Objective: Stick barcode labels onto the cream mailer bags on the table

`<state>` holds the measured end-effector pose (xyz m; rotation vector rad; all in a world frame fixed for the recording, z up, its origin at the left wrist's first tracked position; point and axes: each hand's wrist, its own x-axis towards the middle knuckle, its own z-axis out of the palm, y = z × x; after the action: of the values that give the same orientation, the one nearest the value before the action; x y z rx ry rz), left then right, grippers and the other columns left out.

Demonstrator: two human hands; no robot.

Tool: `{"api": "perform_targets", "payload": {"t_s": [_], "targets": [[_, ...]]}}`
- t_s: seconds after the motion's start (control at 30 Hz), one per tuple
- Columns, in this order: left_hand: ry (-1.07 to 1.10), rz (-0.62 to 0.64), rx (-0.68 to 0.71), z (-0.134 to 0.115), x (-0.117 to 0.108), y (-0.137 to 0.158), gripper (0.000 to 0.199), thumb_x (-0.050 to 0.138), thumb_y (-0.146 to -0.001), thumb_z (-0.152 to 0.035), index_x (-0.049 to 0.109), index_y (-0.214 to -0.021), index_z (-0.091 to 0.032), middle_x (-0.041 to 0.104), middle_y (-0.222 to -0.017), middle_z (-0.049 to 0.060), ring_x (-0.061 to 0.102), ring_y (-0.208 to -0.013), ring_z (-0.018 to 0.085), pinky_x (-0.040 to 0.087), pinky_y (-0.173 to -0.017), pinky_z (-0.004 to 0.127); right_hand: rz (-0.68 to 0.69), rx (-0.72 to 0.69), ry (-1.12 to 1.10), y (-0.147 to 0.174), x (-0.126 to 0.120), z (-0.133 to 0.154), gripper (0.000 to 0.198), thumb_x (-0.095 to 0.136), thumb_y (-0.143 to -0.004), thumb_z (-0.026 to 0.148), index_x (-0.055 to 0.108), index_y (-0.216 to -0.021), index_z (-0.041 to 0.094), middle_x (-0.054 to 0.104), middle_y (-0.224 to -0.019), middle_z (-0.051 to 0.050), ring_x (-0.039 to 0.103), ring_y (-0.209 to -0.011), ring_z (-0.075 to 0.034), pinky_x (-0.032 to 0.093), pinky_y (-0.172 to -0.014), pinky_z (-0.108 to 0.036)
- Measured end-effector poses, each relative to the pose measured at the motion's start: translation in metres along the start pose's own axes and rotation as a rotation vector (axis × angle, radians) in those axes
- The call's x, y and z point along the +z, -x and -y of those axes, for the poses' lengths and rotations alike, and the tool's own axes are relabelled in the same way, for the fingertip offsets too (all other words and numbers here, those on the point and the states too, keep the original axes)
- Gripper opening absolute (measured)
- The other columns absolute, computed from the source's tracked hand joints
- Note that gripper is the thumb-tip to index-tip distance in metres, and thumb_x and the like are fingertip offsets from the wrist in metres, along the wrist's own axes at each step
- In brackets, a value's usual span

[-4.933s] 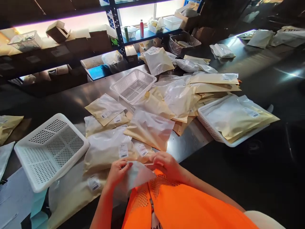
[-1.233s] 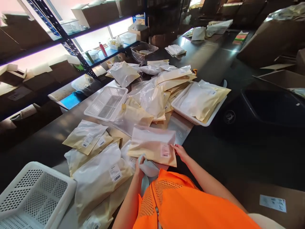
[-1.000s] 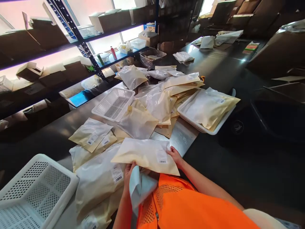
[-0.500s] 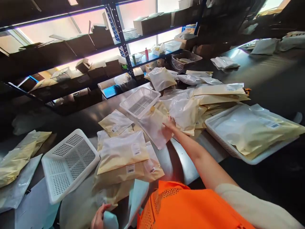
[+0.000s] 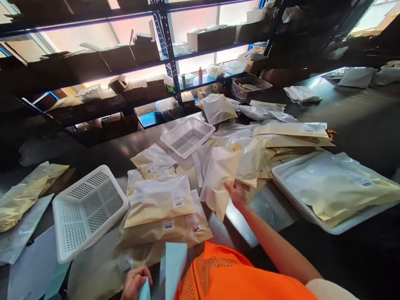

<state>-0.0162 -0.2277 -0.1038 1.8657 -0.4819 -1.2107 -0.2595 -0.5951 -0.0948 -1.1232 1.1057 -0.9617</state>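
Observation:
My right hand (image 5: pixel 236 195) is closed on the edge of a white-and-cream plastic packet (image 5: pixel 220 177), holding it tilted up above the metal table. At the bottom edge my left hand (image 5: pixel 136 282) is closed on a light blue sheet (image 5: pixel 145 290); part of that hand is cut off. Another upright piece of light blue sheet (image 5: pixel 175 266) shows between it and the orange vest. Between my hands lies a pile of cream packets with barcode labels (image 5: pixel 159 200). A clear bag with a label (image 5: pixel 103 266) lies beside my left hand.
White perforated baskets stand at the left (image 5: pixel 89 212) and behind the packets (image 5: pixel 188 137). At the right, a white basket (image 5: pixel 308 212) holds stacked packets. More packets (image 5: pixel 295 130) are heaped beyond my right hand. Shelves with boxes (image 5: pixel 212 38) line the back.
My right hand has lifted the packet off the pile, turning it more upright and drawing it nearer. My left hand stays low with the blue sheet. The view has shifted slightly.

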Motion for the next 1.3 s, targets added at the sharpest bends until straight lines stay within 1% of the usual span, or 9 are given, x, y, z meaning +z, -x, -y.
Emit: {"api": "perform_targets", "payload": {"t_s": [0.13, 0.23, 0.3, 0.37, 0.57, 0.73, 0.87, 1.07, 1.3], "targets": [[0.102, -0.087, 0.059, -0.069, 0.011, -0.012, 0.023, 0.053, -0.054, -0.04, 0.043, -0.044, -0.022, 0.031, -0.04, -0.005, 0.027, -0.041, 0.01, 0.023, -0.043, 0.024, -0.15, 0.205, -0.129, 0.085, -0.016, -0.053, 0.048, 0.064, -0.066, 0.062, 0.061, -0.09, 0.021, 0.069, -0.089, -0.008, 0.065, -0.082, -0.024, 0.054, -0.068, -0.035], [-0.031, -0.163, 0.26, -0.127, 0.026, -0.026, 0.024, 0.055, -0.059, -0.039, 0.045, -0.049, -0.02, 0.032, -0.045, -0.006, 0.029, -0.047, 0.01, 0.023, -0.045, 0.023, 0.344, 0.497, 0.162, 0.128, -0.021, -0.069, 0.044, 0.066, -0.068, 0.06, 0.063, -0.08, 0.018, 0.067, -0.075, -0.006, 0.063, -0.068, -0.021, 0.052, -0.061, -0.034], [-0.108, -0.129, 0.355, -0.155, 0.037, -0.037, 0.025, 0.054, -0.063, -0.039, 0.045, -0.051, -0.019, 0.033, -0.048, -0.005, 0.03, -0.049, 0.01, 0.023, -0.046, 0.023, 0.608, 0.412, 0.339, 0.141, -0.019, -0.057, 0.044, 0.063, -0.072, 0.06, 0.065, -0.076, 0.016, 0.065, -0.071, -0.005, 0.062, -0.068, -0.02, 0.051, -0.065, -0.033], [-0.164, -0.107, 0.441, -0.17, 0.05, -0.045, 0.027, 0.053, -0.07, -0.039, 0.047, -0.054, -0.019, 0.034, -0.05, -0.005, 0.032, -0.05, 0.009, 0.024, -0.047, 0.023, 0.595, 0.22, 0.354, 0.145, -0.011, -0.029, 0.046, 0.055, -0.08, 0.061, 0.066, -0.083, 0.017, 0.067, -0.08, -0.005, 0.062, -0.079, -0.021, 0.05, -0.074, -0.034], [-0.105, 0.08, 0.512, -0.168, 0.083, -0.054, 0.034, 0.056, -0.081, -0.048, 0.053, -0.065, -0.018, 0.043, -0.054, -0.006, 0.038, -0.05, 0.008, 0.028, -0.046, 0.02, 0.7, -0.151, 0.336, 0.141, 0.04, 0.059, 0.042, 0.066, -0.075, 0.056, 0.067, -0.094, 0.018, 0.066, -0.094, -0.005, 0.06, -0.088, -0.02, 0.046, -0.08, -0.032], [0.16, 0.48, 0.345, -0.143, 0.075, -0.048, 0.044, 0.075, -0.068, -0.044, 0.064, -0.1, -0.016, 0.068, -0.086, 0.004, 0.06, -0.075, 0.016, 0.047, -0.066, 0.024, 0.54, 0.044, 0.026, 0.12, 0.064, 0.075, 0.049, 0.065, -0.07, 0.064, 0.062, -0.076, 0.015, 0.056, -0.067, 0.0, 0.049, -0.062, -0.013, 0.043, -0.06, -0.027], [0.004, 0.422, 0.319, -0.123, 0.06, -0.041, 0.03, 0.075, -0.068, -0.034, 0.073, -0.087, -0.012, 0.072, -0.08, 0.006, 0.063, -0.071, 0.018, 0.048, -0.062, 0.025, 0.435, -0.036, -0.042, 0.112, 0.056, 0.1, 0.046, 0.069, -0.07, 0.06, 0.062, -0.074, 0.015, 0.056, -0.064, 0.0, 0.048, -0.058, -0.012, 0.042, -0.055, -0.025], [0.157, 0.056, 0.428, -0.132, 0.043, -0.033, 0.015, 0.071, -0.057, -0.02, 0.076, -0.071, -0.016, 0.073, -0.07, 0.004, 0.066, -0.065, 0.018, 0.052, -0.059, 0.025, 1.648, -0.399, 0.222, 0.128, 0.042, 0.152, 0.048, 0.072, -0.071, 0.057, 0.068, -0.097, 0.016, 0.069, -0.106, -0.012, 0.064, -0.098, -0.023, 0.049, -0.087, -0.032], [0.206, 0.146, 0.473, -0.158, 0.049, -0.022, 0.027, 0.07, -0.06, -0.017, 0.074, -0.086, -0.014, 0.073, -0.076, 0.006, 0.066, -0.067, 0.018, 0.051, -0.061, 0.025, 0.857, -0.565, 0.707, 0.125, 0.087, 0.114, 0.066, 0.078, -0.068, 0.046, 0.054, -0.126, 0.025, 0.059, -0.122, -0.009, 0.058, -0.106, -0.023, 0.046, -0.089, -0.035]]}}
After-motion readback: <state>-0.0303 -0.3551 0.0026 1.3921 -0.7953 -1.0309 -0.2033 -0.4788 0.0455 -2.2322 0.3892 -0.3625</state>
